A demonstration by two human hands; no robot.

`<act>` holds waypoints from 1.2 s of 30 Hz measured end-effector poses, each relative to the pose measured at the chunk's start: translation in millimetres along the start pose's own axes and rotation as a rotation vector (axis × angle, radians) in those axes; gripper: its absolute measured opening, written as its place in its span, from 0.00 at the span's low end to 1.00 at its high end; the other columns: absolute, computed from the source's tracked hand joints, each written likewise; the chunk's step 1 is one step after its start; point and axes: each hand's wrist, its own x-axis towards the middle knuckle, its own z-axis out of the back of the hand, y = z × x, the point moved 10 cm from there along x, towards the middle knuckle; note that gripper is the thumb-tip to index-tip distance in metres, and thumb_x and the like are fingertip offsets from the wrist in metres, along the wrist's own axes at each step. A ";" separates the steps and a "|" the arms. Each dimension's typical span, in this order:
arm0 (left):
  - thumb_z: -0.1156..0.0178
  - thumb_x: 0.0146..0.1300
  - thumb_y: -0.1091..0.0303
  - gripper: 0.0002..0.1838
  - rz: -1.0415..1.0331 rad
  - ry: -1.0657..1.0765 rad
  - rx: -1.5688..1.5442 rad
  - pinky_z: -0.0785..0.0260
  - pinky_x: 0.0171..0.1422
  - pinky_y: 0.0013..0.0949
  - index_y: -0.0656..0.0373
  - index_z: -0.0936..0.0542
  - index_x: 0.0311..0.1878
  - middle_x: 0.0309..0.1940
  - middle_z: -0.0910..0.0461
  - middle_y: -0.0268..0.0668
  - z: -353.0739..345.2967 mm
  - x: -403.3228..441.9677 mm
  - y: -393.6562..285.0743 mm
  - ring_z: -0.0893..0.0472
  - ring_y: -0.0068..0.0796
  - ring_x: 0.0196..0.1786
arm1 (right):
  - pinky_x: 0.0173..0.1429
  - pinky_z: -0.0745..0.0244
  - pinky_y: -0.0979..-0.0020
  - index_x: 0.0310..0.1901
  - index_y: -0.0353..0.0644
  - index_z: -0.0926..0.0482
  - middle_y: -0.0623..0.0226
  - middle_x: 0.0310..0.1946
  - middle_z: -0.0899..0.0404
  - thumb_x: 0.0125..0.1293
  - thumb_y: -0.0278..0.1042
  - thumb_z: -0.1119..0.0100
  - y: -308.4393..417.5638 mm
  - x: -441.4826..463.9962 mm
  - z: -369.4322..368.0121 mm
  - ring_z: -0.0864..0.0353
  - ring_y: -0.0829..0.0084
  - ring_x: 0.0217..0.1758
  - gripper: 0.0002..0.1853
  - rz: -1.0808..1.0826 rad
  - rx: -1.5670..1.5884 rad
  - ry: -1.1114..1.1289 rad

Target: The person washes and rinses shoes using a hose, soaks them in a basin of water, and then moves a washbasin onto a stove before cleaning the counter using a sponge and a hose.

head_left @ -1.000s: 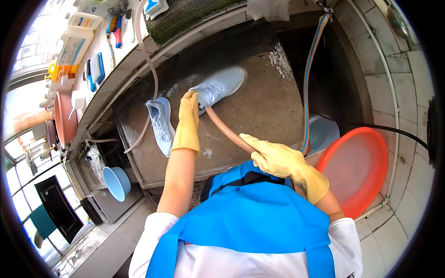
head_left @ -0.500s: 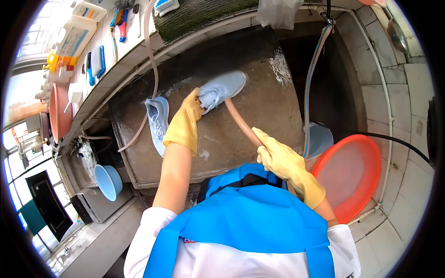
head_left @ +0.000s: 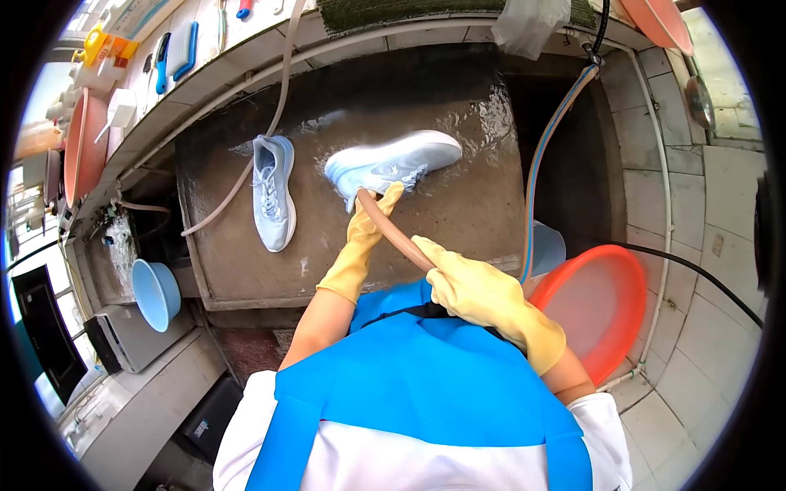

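Shoe (head_left: 391, 164) newly sideways on wet slab (head_left: 467, 221)

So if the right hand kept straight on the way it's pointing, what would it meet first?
Most likely the left hand, beside the end of the brown hose, with the right-hand shoe just beyond; depth is unclear.

Left hand (head_left: 375, 225) and right hand (head_left: 475, 290) covered by yellow gloves (head_left: 512, 319) with wide cuffs (head_left: 547, 348). White short-sleeved top (head_left: 409, 470) worn under bright blue apron (head_left: 401, 385); broad straps (head_left: 569, 458) shown, black band (head_left: 430, 310) partly hidden.
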 end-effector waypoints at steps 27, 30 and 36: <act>0.37 0.74 0.53 0.28 0.610 -0.020 -0.843 0.27 0.62 0.37 0.67 0.23 0.65 0.59 0.17 0.41 16.2 66.7 -77.0 0.18 0.33 0.57 | 0.37 0.21 0.65 0.78 0.51 0.37 0.64 0.30 0.19 0.79 0.42 0.56 -41.5 -25.7 52.5 0.20 0.70 0.26 0.28 -0.174 0.449 -0.444; 0.37 0.75 0.55 0.25 0.734 -0.044 -0.833 0.27 0.62 0.35 0.66 0.22 0.64 0.58 0.16 0.38 25.3 62.0 -82.6 0.18 0.31 0.57 | 0.39 0.20 0.65 0.78 0.51 0.36 0.66 0.29 0.19 0.79 0.42 0.56 -40.8 -29.7 54.6 0.19 0.70 0.26 0.28 -0.142 0.402 -0.453; 0.38 0.70 0.34 0.38 0.929 -0.281 -0.797 0.27 0.58 0.37 0.61 0.21 0.66 0.59 0.17 0.38 31.1 53.9 -59.9 0.19 0.32 0.56 | 0.40 0.20 0.67 0.78 0.50 0.35 0.66 0.31 0.17 0.79 0.42 0.55 -51.7 -40.7 62.8 0.19 0.73 0.27 0.28 -0.147 0.464 -0.504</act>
